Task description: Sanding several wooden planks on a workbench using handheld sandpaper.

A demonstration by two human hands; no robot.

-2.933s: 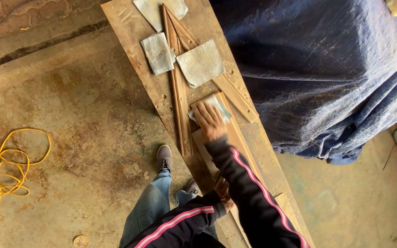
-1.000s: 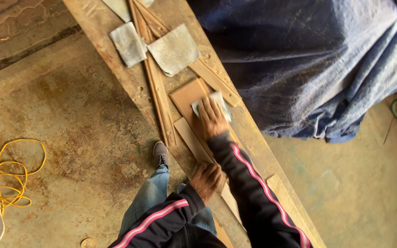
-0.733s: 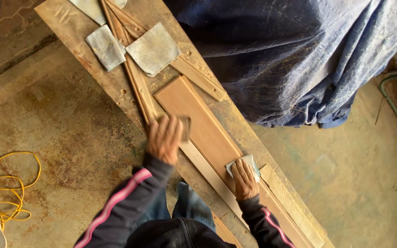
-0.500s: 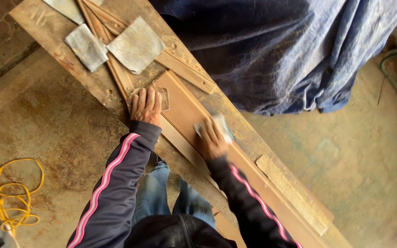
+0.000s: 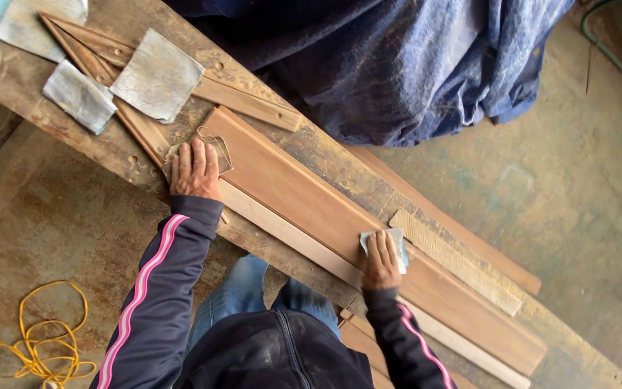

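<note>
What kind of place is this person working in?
Probably a small woodworking shop: a right hand rubs sandpaper along a long wooden board on a rough plank bench, with spare sandpaper sheets nearby.
</note>
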